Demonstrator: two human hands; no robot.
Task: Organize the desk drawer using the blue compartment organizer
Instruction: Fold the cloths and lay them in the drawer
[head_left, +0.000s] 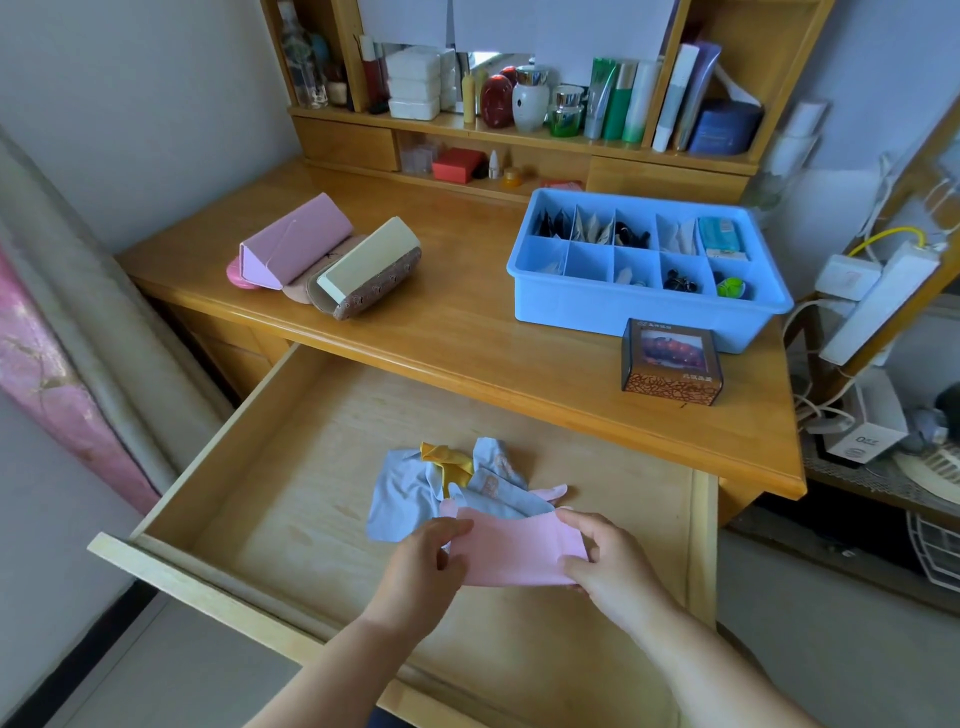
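The wooden drawer (291, 499) is pulled wide open below the desk. Inside it lie light blue cloths (400, 499) and a yellow cloth (448, 462) in a small heap. A pink cloth (514, 553) is held over the drawer: my left hand (428, 564) pinches its left edge and my right hand (605, 558) pinches its right edge. The blue compartment organizer (644, 306) stands on the desk top at the right, with small items in several of its cells.
A brown printed box (671, 364) sits in front of the organizer. Pink and cream glasses cases (322, 265) lie on the desk's left part. Shelves with bottles and jars (530, 98) rise behind. Power strips and cables (872, 291) hang at the right.
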